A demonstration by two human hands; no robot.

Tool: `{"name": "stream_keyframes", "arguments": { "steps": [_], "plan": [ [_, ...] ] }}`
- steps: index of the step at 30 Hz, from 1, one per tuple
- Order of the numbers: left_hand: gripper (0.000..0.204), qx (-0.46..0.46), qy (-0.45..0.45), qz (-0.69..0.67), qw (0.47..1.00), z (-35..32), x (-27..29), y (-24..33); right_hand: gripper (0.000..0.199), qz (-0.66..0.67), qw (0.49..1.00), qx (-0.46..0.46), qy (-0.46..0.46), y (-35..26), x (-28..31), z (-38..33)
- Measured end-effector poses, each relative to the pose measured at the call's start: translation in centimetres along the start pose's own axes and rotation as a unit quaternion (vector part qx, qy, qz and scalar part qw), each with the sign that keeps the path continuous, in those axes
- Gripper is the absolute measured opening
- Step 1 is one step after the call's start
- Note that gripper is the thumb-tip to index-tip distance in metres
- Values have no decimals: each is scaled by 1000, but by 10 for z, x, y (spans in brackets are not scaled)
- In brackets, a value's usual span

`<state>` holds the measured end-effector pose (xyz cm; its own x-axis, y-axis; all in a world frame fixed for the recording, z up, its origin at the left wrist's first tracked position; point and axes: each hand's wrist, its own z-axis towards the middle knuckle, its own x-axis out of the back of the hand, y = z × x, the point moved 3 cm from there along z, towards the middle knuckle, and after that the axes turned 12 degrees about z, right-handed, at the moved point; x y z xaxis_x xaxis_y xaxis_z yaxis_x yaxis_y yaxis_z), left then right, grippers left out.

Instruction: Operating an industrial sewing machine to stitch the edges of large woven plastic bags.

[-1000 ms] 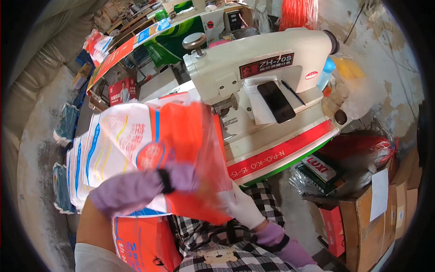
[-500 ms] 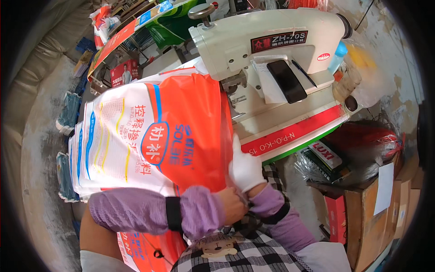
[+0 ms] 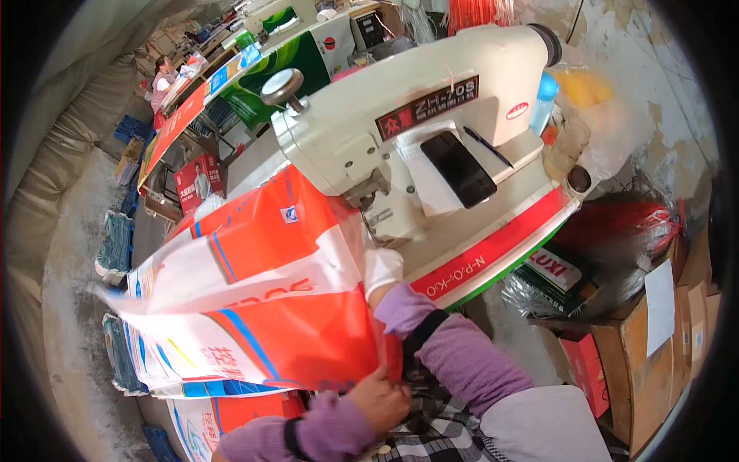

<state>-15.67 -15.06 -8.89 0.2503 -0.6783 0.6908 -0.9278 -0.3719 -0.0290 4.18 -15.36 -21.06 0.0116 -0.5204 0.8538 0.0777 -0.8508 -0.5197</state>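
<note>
A large orange-and-white printed plastic bag [image 3: 308, 339] is spread left of a cream industrial sewing machine [image 3: 339, 138], its layers lifted and bulging. My left hand [image 3: 381, 400], bare below a purple sleeve, is closed on the bag's near right edge. In a white glove, my right hand [image 3: 382, 269] grips the bag's right edge farther up, close below the machine's needle area [image 3: 377, 208]. Its fingertips are partly hidden. More printed bags [image 3: 192, 431] lie beneath, at lower left.
On the machine bed lie a black phone [image 3: 459, 169], white paper [image 3: 419, 173] and a pen [image 3: 488, 147]. A blue-capped bottle [image 3: 543, 104] stands behind. Cardboard boxes [image 3: 650, 369] are at right, blue bundles [image 3: 117, 242] on the left floor. Another person [image 3: 163, 81] is far left.
The flat bag has been lifted and folded, its layers now bulging apart. My gloved right hand has moved left and up with its edge; my left hand has shifted down. The view has shifted.
</note>
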Motion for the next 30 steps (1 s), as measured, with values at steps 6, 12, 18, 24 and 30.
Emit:
{"name": "stream_keyframes", "arguments": {
  "steps": [6, 12, 18, 24, 30],
  "plan": [
    [124, 544, 194, 110, 809, -241, -37, -169, 59, 63, 991, 104, -47, 35, -3, -33],
    [18, 681, 95, 107, 718, -408, -173, -263, 36, 415, 872, 233, 110, 12, 83, -91],
    [13, 666, 400, 313, 547, -436, -51, -180, 24, 330, 900, 273, 81, -36, 113, -93],
    [20, 748, 323, 180, 551, -448, -245, -121, 20, 564, 814, 133, -31, -15, 106, -131],
    [15, 770, 277, -52, 572, -432, -343, -145, 23, 452, 792, 389, -133, -11, 95, -146]
  ]
}}
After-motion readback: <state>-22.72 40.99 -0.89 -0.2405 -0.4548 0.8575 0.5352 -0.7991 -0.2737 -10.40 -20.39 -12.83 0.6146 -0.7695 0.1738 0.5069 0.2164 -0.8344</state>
